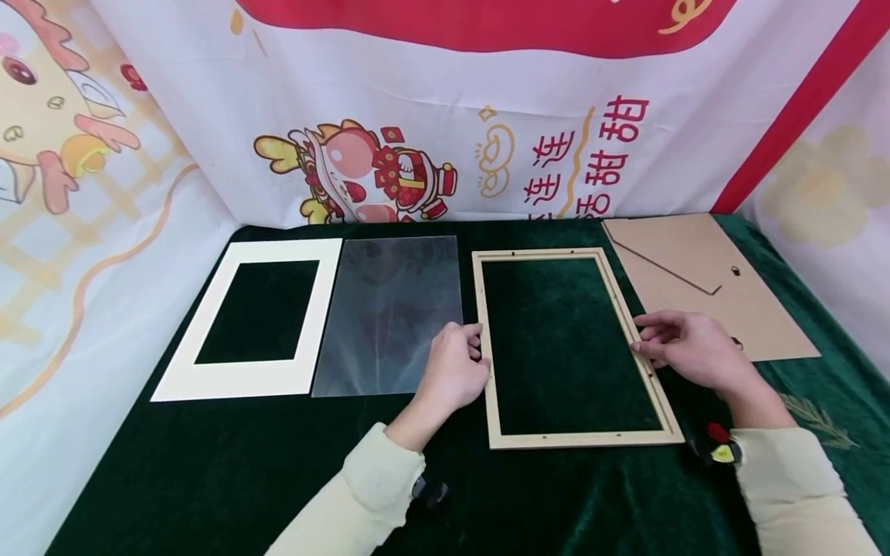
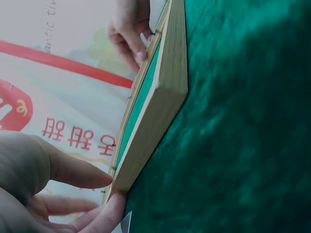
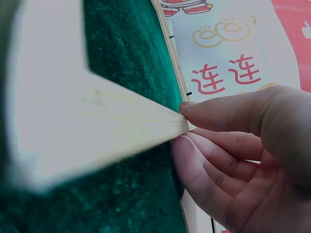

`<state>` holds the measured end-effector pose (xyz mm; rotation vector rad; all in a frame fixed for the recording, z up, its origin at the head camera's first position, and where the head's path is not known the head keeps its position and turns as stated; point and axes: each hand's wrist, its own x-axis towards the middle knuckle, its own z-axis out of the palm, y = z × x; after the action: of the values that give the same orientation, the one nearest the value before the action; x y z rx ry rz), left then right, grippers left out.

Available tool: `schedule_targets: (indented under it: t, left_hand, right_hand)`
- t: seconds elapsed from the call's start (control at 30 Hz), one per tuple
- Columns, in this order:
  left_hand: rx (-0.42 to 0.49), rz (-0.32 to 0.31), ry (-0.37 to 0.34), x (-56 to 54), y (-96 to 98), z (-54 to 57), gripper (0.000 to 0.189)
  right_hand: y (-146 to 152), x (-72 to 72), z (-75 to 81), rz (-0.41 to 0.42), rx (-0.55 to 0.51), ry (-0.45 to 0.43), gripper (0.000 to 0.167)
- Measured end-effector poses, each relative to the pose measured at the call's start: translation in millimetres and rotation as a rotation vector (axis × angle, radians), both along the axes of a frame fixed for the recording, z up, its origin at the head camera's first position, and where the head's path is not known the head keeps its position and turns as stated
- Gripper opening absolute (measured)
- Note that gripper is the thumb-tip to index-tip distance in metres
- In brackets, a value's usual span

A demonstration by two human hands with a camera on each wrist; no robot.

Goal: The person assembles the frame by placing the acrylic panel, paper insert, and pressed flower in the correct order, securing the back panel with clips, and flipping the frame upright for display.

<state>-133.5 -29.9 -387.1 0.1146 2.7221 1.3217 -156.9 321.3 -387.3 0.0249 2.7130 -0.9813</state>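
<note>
The grip is a two-handed pinch: the left hand (image 1: 453, 367) and the right hand (image 1: 691, 349) each have thumb and fingers drawn in to about a rail's thickness, holding the frame (image 1: 584, 440) by its left and right sides. Both wrist views show the thumb on one face of the wood and a finger close against the other.

The frame is right of centre on the green tabletop (image 1: 208, 479), between the clear sheet (image 1: 389, 316) on its left and the brown board (image 1: 723, 309) at the far right. The white mat (image 1: 229, 382) lies farthest left, just beside the sheet. Whether the frame rests flat or is slightly raised, I cannot tell.

Small dark pins (image 2: 113, 168) stand along the rails, so the back seems to be uppermost. Handling it well, I judge, means keeping fingertips on the outer edges, clear of those pins, and pinching lightly so the thin rails do not bow. Both hands should move at the same pace, keeping the frame level. The left hand works close to the sheet's right edge and the right hand close to the board, so a sideways slip could nudge either.
</note>
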Motion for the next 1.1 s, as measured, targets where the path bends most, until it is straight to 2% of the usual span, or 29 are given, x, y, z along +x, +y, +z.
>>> schedule_targets:
  t: [0.23,0.37,0.6,0.73,0.8,0.9,1.1]
  left_hand:
    - [-0.034,0.031,-0.009,6.0,-0.9,3.5,0.056]
    - [-0.029,0.05,0.006,4.9,-4.9,2.7,0.054]
    - [-0.007,0.0,0.031,2.6,-15.7,-0.9,0.046]
    - [0.028,-0.043,0.034,3.9,-30.7,-0.5,0.04]
    - [0.033,-0.045,0.034,4.3,-41.7,1.3,0.035]
    - [0.014,-0.003,0.05,3.0,-62.8,5.0,0.03]
    - [-0.053,0.168,0.086,-5.1,-113.7,7.6,0.024]
  right_hand:
    - [-4.8,-3.8,4.0,0.031,-0.04,-0.031,0.052]
    - [-7.0,-5.7,5.9,0.049,-0.065,-0.039,0.052]
    - [-4.8,-5.3,2.5,0.046,-0.143,-0.08,0.056]
    - [-1.4,-3.8,-2.1,0.048,-0.165,-0.093,0.059]
    - [1.0,-2.5,-4.2,0.048,-0.167,-0.098,0.061]
    - [5.1,-0.7,-6.6,0.051,-0.18,-0.104,0.063]
    - [12.7,0.7,-8.8,0.065,-0.23,-0.107,0.065]
